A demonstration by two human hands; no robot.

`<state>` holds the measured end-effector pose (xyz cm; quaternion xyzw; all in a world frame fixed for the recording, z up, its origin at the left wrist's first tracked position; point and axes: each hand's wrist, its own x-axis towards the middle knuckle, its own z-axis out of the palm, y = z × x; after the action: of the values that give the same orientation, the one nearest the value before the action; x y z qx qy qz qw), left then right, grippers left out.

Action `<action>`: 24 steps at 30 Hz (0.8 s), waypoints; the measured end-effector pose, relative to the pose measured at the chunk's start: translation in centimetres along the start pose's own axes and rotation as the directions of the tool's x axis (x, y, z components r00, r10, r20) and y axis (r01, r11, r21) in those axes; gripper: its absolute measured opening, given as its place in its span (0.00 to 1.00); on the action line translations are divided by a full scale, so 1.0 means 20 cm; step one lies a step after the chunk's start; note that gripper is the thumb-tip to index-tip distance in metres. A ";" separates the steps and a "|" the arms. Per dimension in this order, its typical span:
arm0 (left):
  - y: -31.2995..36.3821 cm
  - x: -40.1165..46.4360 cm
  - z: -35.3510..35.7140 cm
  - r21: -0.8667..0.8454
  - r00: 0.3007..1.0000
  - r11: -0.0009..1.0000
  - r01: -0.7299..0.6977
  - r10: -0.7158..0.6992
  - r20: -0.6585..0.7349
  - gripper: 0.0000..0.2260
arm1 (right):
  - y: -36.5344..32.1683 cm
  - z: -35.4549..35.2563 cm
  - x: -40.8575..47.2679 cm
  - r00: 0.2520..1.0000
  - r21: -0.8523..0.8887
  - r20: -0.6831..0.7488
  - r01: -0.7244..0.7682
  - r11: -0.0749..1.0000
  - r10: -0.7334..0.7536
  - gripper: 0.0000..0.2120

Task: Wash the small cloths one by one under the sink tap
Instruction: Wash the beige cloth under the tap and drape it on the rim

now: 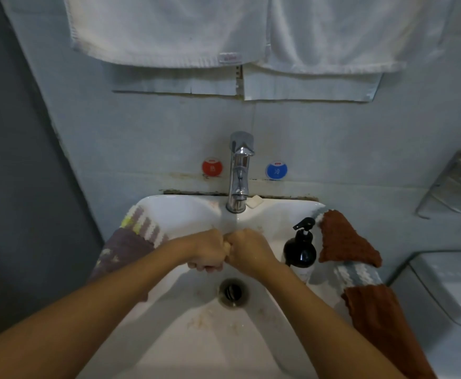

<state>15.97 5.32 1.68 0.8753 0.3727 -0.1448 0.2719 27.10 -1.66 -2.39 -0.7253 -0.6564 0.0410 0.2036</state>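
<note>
My left hand (207, 253) and my right hand (247, 248) are clenched into fists, knuckles pressed together, over the white sink (169, 209) just below the chrome tap (239, 173). A small pale cloth (227, 248) shows only as a sliver squeezed between the two fists; the rest is hidden inside them. A thin stream of water falls from the tap onto the hands. A purple and white striped cloth (131, 242) hangs over the left rim. Brown cloths (344, 242) and a grey and white striped cloth (358, 273) lie over the right rim.
A black pump bottle (300, 250) stands on the right rim beside the brown cloths. A soap bar (254, 201) lies behind the tap. The drain (233, 292) is below the hands. White towels (169, 31) hang on the wall above. A metal rack (453, 187) is at the right.
</note>
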 end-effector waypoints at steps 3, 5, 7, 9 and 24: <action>0.00 0.00 -0.02 -0.090 0.996 0.995 0.053 -0.046 0.075 0.07 | -0.01 -0.01 0.00 0.998 -0.122 -0.048 0.024 0.992 -0.030 0.07; 0.00 0.00 -0.02 -0.092 0.993 0.994 0.059 -0.049 0.109 0.08 | -0.01 -0.01 0.00 1.000 -0.178 -0.028 0.003 0.984 -0.008 0.07; 0.00 0.01 -0.01 -0.083 0.990 0.995 0.060 -0.049 0.133 0.08 | -0.02 0.00 0.00 1.000 -0.203 0.008 -0.011 0.979 0.013 0.08; -0.02 0.02 0.00 -0.066 0.991 0.996 0.052 -0.044 0.123 0.07 | -0.02 0.02 0.00 0.998 -0.183 0.034 -0.040 0.982 0.047 0.08; -0.28 0.06 0.12 0.839 0.173 0.543 -0.044 0.831 -0.529 0.08 | -0.05 -0.05 -0.02 0.592 0.602 0.788 -0.685 0.411 -0.167 0.24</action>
<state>12.58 7.72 -2.81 0.8914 0.0718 0.3446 -0.2856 26.36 -2.27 -1.22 -0.5243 -0.4142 0.7039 0.2410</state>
